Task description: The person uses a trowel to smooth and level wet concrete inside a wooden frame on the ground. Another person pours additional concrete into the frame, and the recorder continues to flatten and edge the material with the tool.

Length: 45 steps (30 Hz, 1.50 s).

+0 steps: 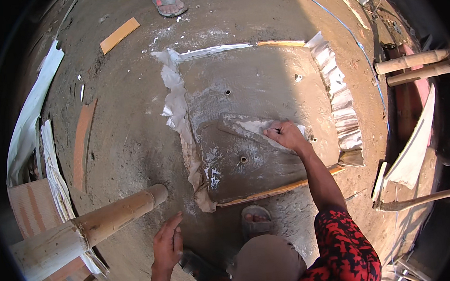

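Observation:
A rectangular slab of wet grey-brown cement (pixel 252 77) lies on the ground in front of me, with several short pipe ends showing in its surface. My right hand (pixel 285 134) is closed over a flat, pale, wet smoothing trowel (pixel 257 126) that lies on the slab, right of its middle. The fingers cover most of the grip. My left hand (pixel 168 242) is raised near the slab's lower left corner, fingers stretched out, holding nothing. Wooden strips (pixel 277 191) edge the slab's near and far sides. Crumpled pale sheeting (pixel 179 112) lines its left side, and similar sheeting (pixel 336 97) its right.
A thick bamboo pole (pixel 116 214) juts in from the lower left. Thinner poles (pixel 416 62) stick in at right, by a blue cord (pixel 355 40). Wooden offcuts (pixel 119 35) lie at far left. A sandalled foot (pixel 170 4) of a person stands beyond the slab.

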Motion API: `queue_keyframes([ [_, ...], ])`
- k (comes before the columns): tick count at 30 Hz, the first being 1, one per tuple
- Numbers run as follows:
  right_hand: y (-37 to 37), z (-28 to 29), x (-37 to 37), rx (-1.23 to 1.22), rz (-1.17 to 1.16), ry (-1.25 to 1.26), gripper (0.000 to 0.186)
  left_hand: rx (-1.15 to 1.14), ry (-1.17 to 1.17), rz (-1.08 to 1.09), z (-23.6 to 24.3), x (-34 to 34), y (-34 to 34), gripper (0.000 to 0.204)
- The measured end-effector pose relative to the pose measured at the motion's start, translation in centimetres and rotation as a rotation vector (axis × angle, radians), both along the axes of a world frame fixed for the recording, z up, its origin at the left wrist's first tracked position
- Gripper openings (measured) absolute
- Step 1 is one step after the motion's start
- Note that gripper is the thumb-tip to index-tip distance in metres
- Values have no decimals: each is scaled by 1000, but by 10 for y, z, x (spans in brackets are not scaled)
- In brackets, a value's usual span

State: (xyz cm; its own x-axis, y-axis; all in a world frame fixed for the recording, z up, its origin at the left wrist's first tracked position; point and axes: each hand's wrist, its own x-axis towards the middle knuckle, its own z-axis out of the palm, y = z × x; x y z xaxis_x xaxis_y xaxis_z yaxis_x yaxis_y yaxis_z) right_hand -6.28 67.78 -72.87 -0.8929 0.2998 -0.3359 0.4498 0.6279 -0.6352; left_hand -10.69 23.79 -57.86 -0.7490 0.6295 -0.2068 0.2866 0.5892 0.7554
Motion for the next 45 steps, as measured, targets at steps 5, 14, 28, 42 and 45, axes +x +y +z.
queue_keyframes([
  [5,7,-4,16,-161,-595,172,44,68,45,-50,-6,-38,75,31],
  [14,17,-29,-109,-39,-454,228,46,-45,260,-293,-154,-145,269,52],
  [28,78,-51,-126,90,-988,324,43,-215,269,-391,-174,-140,288,59],
  [42,49,-73,-145,113,-1059,435,44,-3,-72,-188,-90,-31,132,49],
  [45,57,-79,-141,-91,-1032,426,43,-8,-166,-188,-73,-11,105,48],
])
